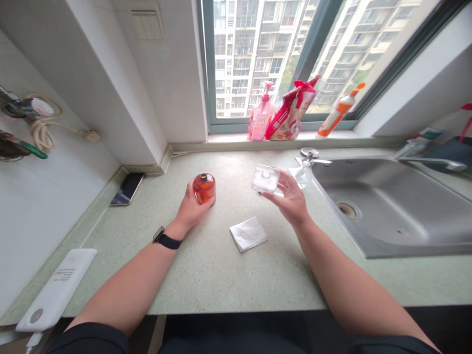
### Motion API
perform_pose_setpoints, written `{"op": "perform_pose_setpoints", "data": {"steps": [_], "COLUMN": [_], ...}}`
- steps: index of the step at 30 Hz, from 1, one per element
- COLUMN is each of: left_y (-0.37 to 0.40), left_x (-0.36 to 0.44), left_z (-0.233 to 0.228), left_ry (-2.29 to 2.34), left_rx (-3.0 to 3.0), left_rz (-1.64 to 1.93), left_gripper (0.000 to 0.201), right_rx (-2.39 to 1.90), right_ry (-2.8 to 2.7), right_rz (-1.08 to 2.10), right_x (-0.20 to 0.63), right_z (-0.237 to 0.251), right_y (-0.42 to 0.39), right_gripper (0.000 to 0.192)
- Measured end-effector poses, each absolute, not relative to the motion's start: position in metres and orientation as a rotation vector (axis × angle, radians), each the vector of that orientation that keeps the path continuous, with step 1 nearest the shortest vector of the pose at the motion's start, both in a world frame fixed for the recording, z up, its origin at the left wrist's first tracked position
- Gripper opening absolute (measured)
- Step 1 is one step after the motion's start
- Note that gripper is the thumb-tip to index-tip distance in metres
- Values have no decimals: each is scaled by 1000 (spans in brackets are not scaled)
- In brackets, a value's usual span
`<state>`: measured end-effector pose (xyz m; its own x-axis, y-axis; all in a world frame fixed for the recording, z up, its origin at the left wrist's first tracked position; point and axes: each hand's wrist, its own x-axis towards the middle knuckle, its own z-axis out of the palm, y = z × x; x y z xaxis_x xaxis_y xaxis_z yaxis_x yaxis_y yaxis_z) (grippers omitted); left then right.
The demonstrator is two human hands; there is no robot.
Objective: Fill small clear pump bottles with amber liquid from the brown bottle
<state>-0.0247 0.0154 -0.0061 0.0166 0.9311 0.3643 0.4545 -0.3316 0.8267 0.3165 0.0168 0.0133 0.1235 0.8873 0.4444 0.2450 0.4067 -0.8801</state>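
Observation:
My left hand [195, 204] is wrapped round a reddish-orange glass bottle [205, 187], upright with a dark metal collar at its open neck. In my right hand [291, 199] is a clear, square, block-like piece [265, 179] with a round feature in its middle, perhaps a bottle cap or small container; I cannot tell which. The fingers grip it from its right side, above the counter. Between and below the hands lies a folded white tissue [249, 234].
A steel sink [354, 236] with a small tap [313, 161] is on the right. On the windowsill stand a pink pump bottle [261, 118], a red refill pouch [291, 113] and an orange-and-white bottle [337, 115]. A phone [127, 189] and white power bank [59, 287] lie left.

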Motion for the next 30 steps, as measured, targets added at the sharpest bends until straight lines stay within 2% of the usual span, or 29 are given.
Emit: {"op": "perform_pose_setpoints", "data": {"steps": [9, 18, 30], "left_y": [-1, -12, -19], "left_x": [-17, -11, -4], "left_z": [6, 19, 30], "left_ry": [1337, 1302, 1329], "left_rx": [2151, 2434, 2528], "left_rz": [1220, 1194, 1113], "left_gripper": [84, 70, 72], "right_rx": [-1118, -1126, -1144], "right_ry": [-1464, -1592, -1732], "right_rz": [510, 302, 114], "right_x": [321, 319, 310], "right_z": [10, 18, 31], "right_y": [17, 12, 2], "right_gripper": [83, 74, 67]}}
